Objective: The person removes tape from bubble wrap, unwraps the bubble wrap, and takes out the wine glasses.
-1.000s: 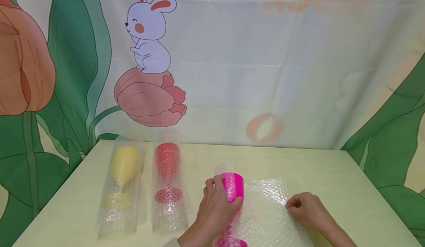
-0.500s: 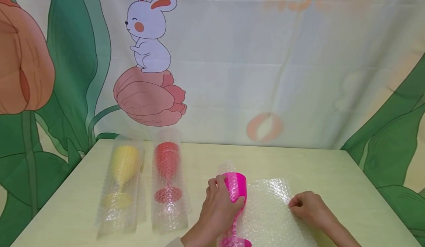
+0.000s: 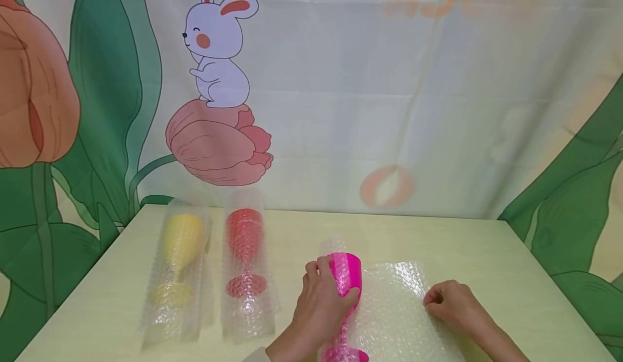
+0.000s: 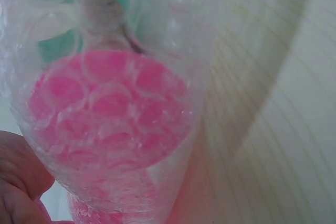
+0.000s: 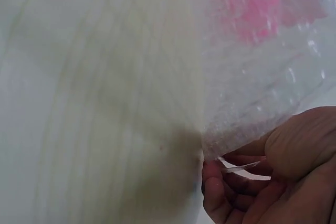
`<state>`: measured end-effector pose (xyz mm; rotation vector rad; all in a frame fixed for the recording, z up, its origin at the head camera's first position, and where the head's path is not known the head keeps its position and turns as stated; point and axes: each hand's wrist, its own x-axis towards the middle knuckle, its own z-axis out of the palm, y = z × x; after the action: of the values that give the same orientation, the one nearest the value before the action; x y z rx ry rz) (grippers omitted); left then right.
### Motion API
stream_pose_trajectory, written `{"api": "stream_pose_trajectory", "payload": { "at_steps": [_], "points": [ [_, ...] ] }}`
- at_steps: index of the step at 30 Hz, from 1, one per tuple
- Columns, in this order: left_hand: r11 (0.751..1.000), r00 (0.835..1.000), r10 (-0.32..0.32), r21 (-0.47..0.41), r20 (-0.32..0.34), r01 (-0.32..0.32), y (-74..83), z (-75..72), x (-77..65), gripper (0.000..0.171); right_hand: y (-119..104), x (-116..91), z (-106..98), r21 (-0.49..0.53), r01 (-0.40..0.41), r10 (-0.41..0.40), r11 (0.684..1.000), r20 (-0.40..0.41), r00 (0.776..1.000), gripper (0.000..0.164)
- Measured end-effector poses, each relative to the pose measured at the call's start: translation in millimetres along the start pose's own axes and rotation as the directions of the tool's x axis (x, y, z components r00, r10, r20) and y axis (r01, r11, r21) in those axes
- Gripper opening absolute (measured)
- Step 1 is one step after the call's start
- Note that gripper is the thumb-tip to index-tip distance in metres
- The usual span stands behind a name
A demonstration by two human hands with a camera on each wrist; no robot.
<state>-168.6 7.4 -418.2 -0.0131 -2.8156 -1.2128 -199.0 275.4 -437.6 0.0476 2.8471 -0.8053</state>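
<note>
A bright pink goblet (image 3: 353, 275) lies on its side, its left part covered by bubble wrap and its bowl pointing away from me. My left hand (image 3: 321, 308) grips the bowl through the wrap, fingers on the far left and thumb on the right. In the left wrist view the goblet's round foot (image 4: 110, 108) shows through the bubbles. The rest of the bubble wrap sheet (image 3: 394, 313) spreads to the right over the table. At its right edge my right hand (image 3: 455, 305) pinches the sheet, and the right wrist view shows the edge between thumb and fingers (image 5: 212, 179).
To the left lie two wrapped goblets, a yellow one (image 3: 182, 243) and a red one (image 3: 245, 237), both in bubble wrap. The pale wooden table (image 3: 462, 243) ends at a printed curtain (image 3: 316, 91) behind it.
Over the last second my left hand and the pink goblet have shifted slightly right. My right hand has moved a little right too, still pinching the sheet. The last half second shows hardly any movement.
</note>
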Motion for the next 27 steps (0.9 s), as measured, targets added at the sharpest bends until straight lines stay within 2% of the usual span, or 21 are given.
{"api": "stream_pose_trajectory", "payload": {
  "at_steps": [3,5,6,8,11,14,17,19,22,27],
  "points": [
    [1.0,1.0,0.003,0.005,-0.008,-0.003,-0.6,0.2,0.3,0.079,-0.4,-1.3,0.3,-0.102,0.056,-0.059,0.993,-0.025,0.998,0.01],
    [1.0,1.0,0.003,0.005,-0.009,-0.003,-1.2,0.3,0.6,0.079,-0.9,-3.1,0.9,-0.217,0.121,-0.135,0.969,-0.05,0.99,0.012],
    [1.0,1.0,0.002,0.004,-0.009,-0.002,-1.3,0.2,0.6,0.079,-1.2,-4.3,1.3,-0.287,0.158,-0.183,0.945,-0.062,0.981,0.013],
    [1.0,1.0,-0.001,0.002,-0.006,0.001,-1.8,0.0,0.9,0.079,-2.3,-6.0,2.5,-0.421,0.231,-0.288,0.877,-0.076,0.955,0.015],
    [1.0,1.0,-0.003,-0.009,0.001,0.003,-2.4,-0.3,1.2,0.079,-4.2,-6.4,4.6,-0.559,0.331,-0.422,0.761,-0.039,0.906,0.015],
    [1.0,1.0,-0.001,-0.015,0.004,0.001,-3.0,-0.6,1.3,0.079,-6.1,-4.6,6.7,-0.625,0.417,-0.519,0.66,0.021,0.854,0.012],
    [1.0,1.0,0.003,-0.015,0.005,-0.002,-3.5,-0.8,1.4,0.078,-7.3,-3.4,8.2,-0.647,0.466,-0.567,0.603,0.063,0.821,0.015],
    [1.0,1.0,0.005,-0.015,0.006,-0.005,-3.8,-0.6,1.4,0.078,-8.0,-3.5,8.6,-0.642,0.484,-0.574,0.595,0.082,0.814,0.019],
    [1.0,1.0,0.003,-0.017,0.002,-0.003,-4.0,-0.5,1.5,0.078,-9.0,-2.8,8.2,-0.596,0.498,-0.557,0.63,0.1,0.825,0.022],
    [1.0,1.0,0.004,-0.025,-0.005,-0.004,-3.5,0.6,1.1,0.077,-10.1,0.8,4.1,-0.455,0.46,-0.462,0.763,0.114,0.879,0.021]
  ]
}}
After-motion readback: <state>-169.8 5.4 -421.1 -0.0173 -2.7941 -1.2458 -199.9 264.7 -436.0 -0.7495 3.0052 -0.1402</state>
